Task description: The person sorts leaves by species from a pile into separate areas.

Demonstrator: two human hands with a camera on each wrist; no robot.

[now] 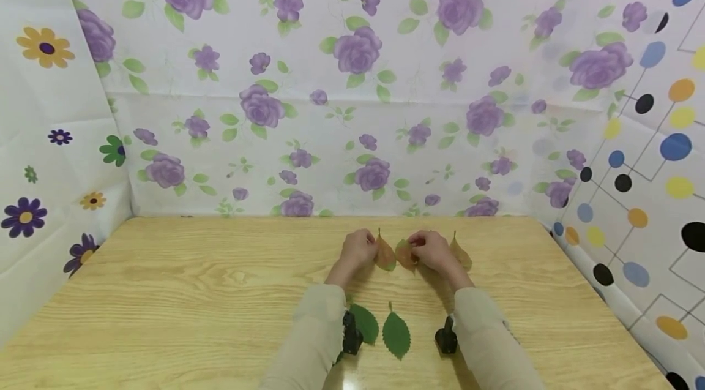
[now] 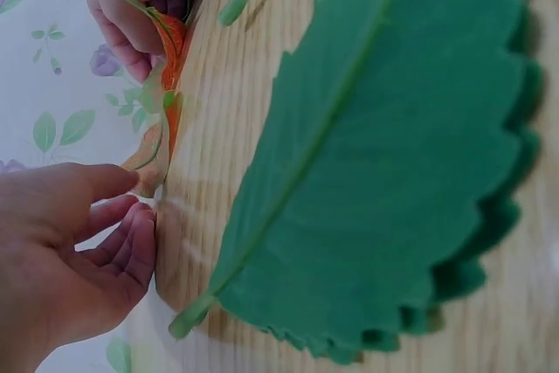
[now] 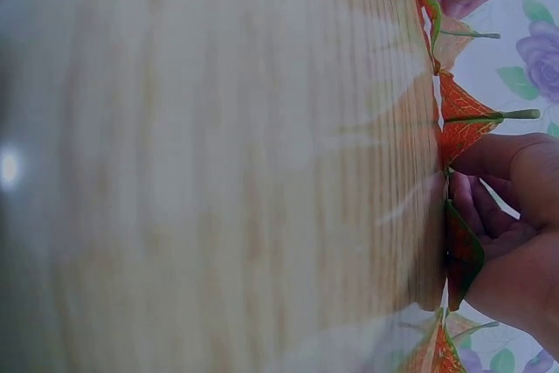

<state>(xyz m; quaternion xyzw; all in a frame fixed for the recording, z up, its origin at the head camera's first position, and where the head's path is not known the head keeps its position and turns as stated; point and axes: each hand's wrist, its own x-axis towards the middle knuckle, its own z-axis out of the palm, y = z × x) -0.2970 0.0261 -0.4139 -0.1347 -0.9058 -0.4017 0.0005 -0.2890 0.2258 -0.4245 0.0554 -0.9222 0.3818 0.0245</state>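
Observation:
In the head view, my left hand (image 1: 359, 249) pinches the side of an orange-brown leaf (image 1: 386, 255) with green at its tip. Beside it, my right hand (image 1: 434, 249) holds a similar leaf (image 1: 404, 253) between thumb and fingers, covering part of it. Just right of that hand lies another orange-brown leaf (image 1: 460, 253), stem pointing away. The left wrist view has my left hand (image 2: 70, 251) with the thumb at a leaf edge (image 2: 150, 163). In the right wrist view, my right hand (image 3: 524, 224) is close to an orange leaf (image 3: 467, 120) with a green stem.
Nearer me on the wooden table (image 1: 193, 292) lie two serrated green leaves, one (image 1: 396, 335) in full view and one (image 1: 365, 324) partly behind my left wrist camera (image 1: 351, 333). A flowered cloth (image 1: 308, 71) hangs behind the table; patterned cloths flank both sides.

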